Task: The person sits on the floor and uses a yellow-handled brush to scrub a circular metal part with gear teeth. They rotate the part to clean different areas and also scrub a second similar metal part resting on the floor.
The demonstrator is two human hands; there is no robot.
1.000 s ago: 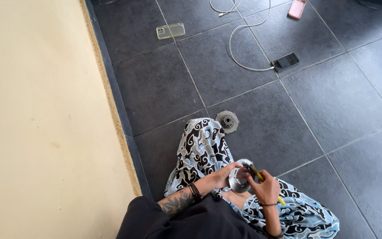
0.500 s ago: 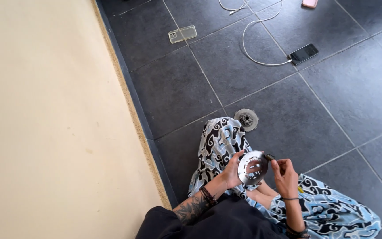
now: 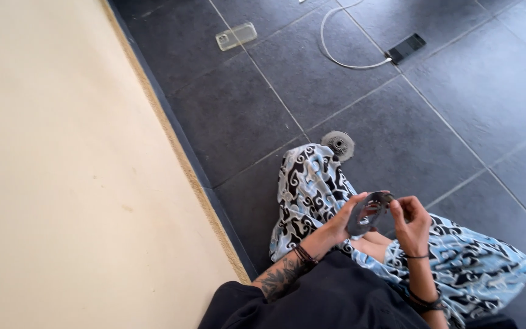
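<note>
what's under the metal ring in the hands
Under the metal ring, held by the left hand and right hand, lies patterned cloth over the legs. The ring's far side is hidden.

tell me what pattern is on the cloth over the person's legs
Head view: the cloth has black and white swirls on light blue.

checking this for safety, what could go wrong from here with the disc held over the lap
1. The round dark metal disc is pinched only at its edges between the left hand and the right hand; a slip would likely drop it onto the patterned blue cloth or the dark floor tiles.
2. The small grey toothed disc lies loose on the floor beside the knee; a shifting leg could knock it.
</note>
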